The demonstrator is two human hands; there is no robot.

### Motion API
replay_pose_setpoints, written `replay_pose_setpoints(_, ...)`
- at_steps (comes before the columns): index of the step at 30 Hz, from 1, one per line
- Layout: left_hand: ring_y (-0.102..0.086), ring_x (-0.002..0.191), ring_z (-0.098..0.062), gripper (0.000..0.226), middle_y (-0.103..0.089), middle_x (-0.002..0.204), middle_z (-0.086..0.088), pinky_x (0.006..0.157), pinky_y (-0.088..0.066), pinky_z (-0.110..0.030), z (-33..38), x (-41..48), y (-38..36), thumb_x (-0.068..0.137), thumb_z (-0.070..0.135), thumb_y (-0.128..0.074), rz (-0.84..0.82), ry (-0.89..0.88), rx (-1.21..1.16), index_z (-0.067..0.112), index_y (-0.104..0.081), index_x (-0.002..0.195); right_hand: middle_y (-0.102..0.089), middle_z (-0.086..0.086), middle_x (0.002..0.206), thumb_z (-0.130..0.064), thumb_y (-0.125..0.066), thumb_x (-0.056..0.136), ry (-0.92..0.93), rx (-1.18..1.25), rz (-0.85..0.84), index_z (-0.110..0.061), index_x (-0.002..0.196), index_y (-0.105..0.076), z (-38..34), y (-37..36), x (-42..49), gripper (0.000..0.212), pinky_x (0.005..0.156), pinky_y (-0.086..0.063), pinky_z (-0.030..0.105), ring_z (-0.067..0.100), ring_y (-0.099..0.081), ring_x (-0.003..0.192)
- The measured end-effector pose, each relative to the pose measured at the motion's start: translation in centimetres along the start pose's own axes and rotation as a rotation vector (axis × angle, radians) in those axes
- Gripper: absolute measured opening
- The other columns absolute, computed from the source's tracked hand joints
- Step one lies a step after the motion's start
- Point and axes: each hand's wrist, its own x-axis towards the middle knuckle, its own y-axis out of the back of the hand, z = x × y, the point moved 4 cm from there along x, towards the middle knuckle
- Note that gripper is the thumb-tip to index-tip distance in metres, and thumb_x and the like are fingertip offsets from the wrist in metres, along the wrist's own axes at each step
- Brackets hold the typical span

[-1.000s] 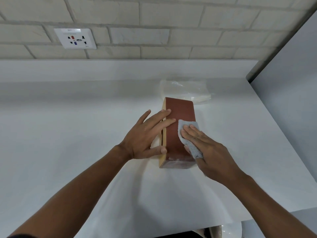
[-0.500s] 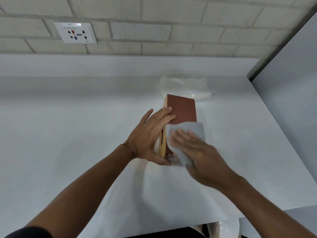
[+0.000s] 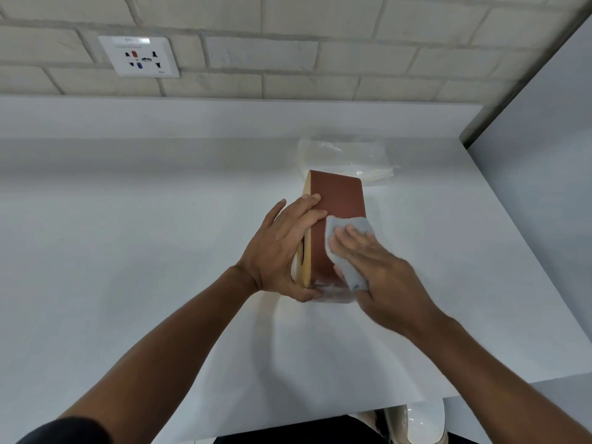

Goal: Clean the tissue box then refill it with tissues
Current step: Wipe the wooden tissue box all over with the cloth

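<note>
Tissue box (image 3: 339, 200) on its side on white counter (image 3: 160, 251), long axis running away toward the wall, slotted pale face turned left. Left hand (image 3: 278, 251) grips it, fingers curled over the top edge, thumb round the near end. Right hand (image 3: 378, 267), fingers straight, presses grey cloth (image 3: 362, 224) onto the brown upper face.

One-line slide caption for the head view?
Left hand grips brown tissue box; right hand presses grey cloth on it.

We see a white bench (image 3: 128, 251) filling mid-frame. On it, right of centre, a red-brown tissue box (image 3: 336, 200) stands on its side, with a clear-wrapped tissue pack (image 3: 346, 158) just above it.
</note>
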Motion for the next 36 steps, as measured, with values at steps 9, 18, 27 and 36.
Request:
replay_pose_setpoints(9, -0.036, 0.156, -0.03, 0.126, -0.037, 0.166, -0.016, 0.128, -0.019, -0.055, 0.1, 0.0, 0.1, 0.054, 0.085, -0.067, 0.018, -0.008, 0.011, 0.009, -0.041, 0.152, -0.044, 0.003, 0.151, -0.013, -0.043, 0.085, 0.077, -0.03, -0.012, -0.011, 0.142, -0.049, -0.2, 0.3, -1.4, 0.058, 0.112, -0.036, 0.043, 0.015, -0.036, 0.143)
replay_pose_setpoints(18, -0.033, 0.157, -0.028, 0.128, -0.036, 0.167, -0.013, 0.129, -0.016, -0.054, 0.2, -0.1, 0.2, 0.052, 0.083, -0.071, 0.025, -0.004, 0.029, 0.01, -0.043, 0.153, -0.041, 0.001, 0.153, -0.008, -0.047, 0.087, 0.121, -0.053, -0.048, -0.011, 0.144, -0.046, 1.5, 1.0, -4.0, 0.057, 0.109, -0.039, 0.047, 0.016, -0.034, 0.144)
replay_pose_setpoints(27, -0.032, 0.158, -0.029, 0.127, -0.039, 0.166, -0.013, 0.127, -0.017, -0.062, -0.2, 0.0, 0.1, 0.055, 0.088, -0.066, 0.044, -0.042, 0.086, 0.01, -0.045, 0.152, -0.039, 0.004, 0.153, -0.003, -0.059, 0.084, 0.22, -0.095, 0.003, -0.008, 0.143, -0.046, -2.0, -1.4, -3.4, 0.061, 0.115, -0.034, 0.045, 0.018, -0.032, 0.145)
replay_pose_setpoints(36, -0.035, 0.156, -0.028, 0.126, -0.039, 0.166, -0.013, 0.126, -0.02, -0.06, 0.1, 0.0, 0.0, 0.054, 0.086, -0.066, 0.046, -0.02, 0.049, 0.009, -0.047, 0.151, -0.043, 0.009, 0.151, -0.002, -0.064, 0.081, 0.16, -0.096, 0.085, -0.005, 0.14, -0.049, -2.4, -1.9, -3.7, 0.061, 0.113, -0.036, 0.046, 0.022, -0.035, 0.143)
